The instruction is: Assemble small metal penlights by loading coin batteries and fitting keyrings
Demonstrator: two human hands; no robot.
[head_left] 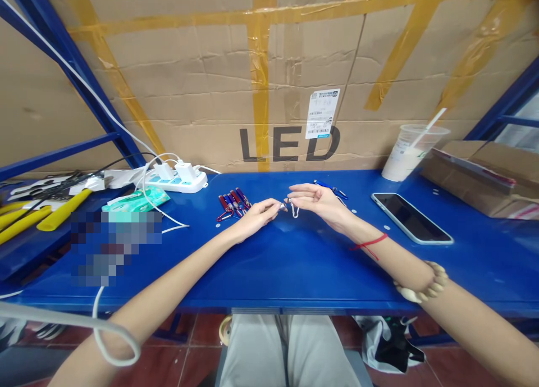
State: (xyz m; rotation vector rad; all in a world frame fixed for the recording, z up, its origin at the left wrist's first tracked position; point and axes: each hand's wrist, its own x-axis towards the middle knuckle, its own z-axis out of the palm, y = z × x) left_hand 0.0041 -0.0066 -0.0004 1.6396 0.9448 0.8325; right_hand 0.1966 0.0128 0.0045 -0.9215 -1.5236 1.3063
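Note:
My left hand is pinched around a small silvery piece above the blue table, left of centre. Just right of it, my right hand has its fingers bent together at a small part, with a silver carabiner clip hanging beneath them. The two hands' fingertips are close together. Several red and blue metal tubes with carabiners lie side by side behind my left hand. A blue tube with a clip lies behind my right hand, partly hidden by it.
On the blue table, a phone, a drink cup and a cardboard box stand or lie right. Left are a power strip, tissue pack, yellow-handled tools and loose white cables. A large carton stands behind.

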